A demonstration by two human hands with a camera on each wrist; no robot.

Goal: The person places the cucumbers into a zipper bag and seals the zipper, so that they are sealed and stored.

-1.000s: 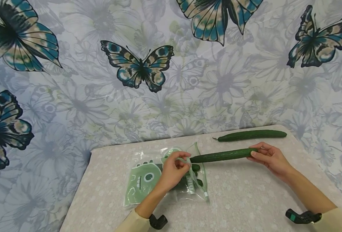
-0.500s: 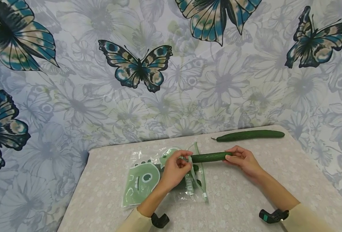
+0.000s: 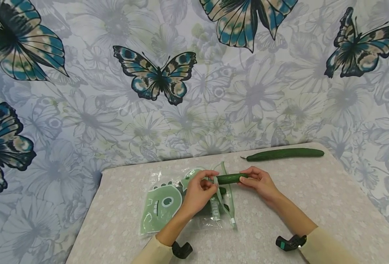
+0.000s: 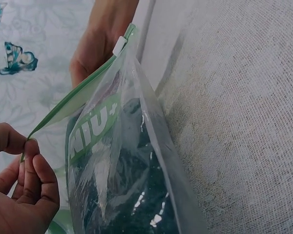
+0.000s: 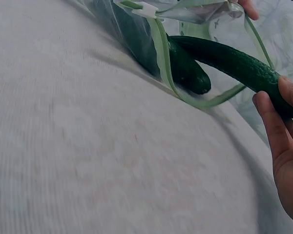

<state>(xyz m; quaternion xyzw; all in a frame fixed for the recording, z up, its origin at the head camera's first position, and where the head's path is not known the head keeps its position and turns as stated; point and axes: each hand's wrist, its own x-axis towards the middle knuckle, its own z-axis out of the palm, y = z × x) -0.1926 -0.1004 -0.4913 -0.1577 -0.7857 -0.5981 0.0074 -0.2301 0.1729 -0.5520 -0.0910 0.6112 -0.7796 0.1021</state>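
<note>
A clear zip bag (image 3: 162, 209) with a green cartoon print lies on the table, its mouth toward the right. My left hand (image 3: 197, 194) pinches the green upper edge of that mouth and lifts it; the left wrist view shows thumb and fingertips on the strip. My right hand (image 3: 260, 183) holds a cucumber (image 3: 228, 179) by its right end, the far part inside the bag's mouth. In the right wrist view another cucumber (image 5: 190, 73) sits in the bag with its tip at the opening. The left hand and the print hide much of the bag's contents.
One more cucumber (image 3: 285, 154) lies near the table's back right edge. A white slider (image 4: 119, 46) sits at one end of the bag's zip strip. Behind the cloth-covered table (image 3: 115, 190) hangs a butterfly-patterned backdrop (image 3: 214, 91).
My right hand has moved left, sliding the cucumber deeper into the bag, so less of it shows outside. The left hand keeps its pinch on the bag's edge.
</note>
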